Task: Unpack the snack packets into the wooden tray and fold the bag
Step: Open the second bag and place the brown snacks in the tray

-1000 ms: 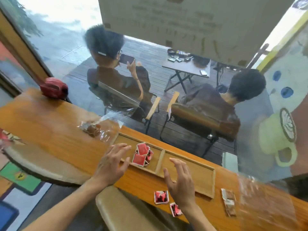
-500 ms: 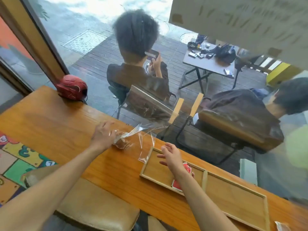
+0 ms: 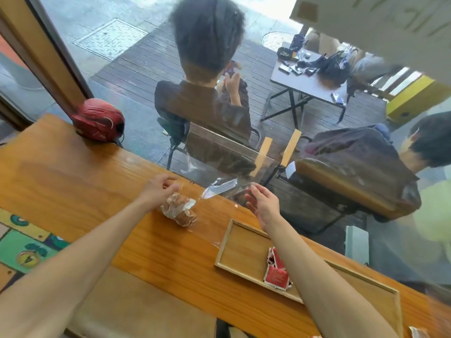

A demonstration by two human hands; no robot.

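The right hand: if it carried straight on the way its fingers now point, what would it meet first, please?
Most likely the clear plastic bag: the right hand points up and left toward its shiny open end, with only bare counter between. Depth is unclear, so it may already touch the film.

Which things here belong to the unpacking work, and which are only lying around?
Belong to the job:
clear plastic bag
brown snack packets inside it
wooden tray
red packets in the tray
left hand
right hand

Just lying about:
red helmet
colourful floor mat
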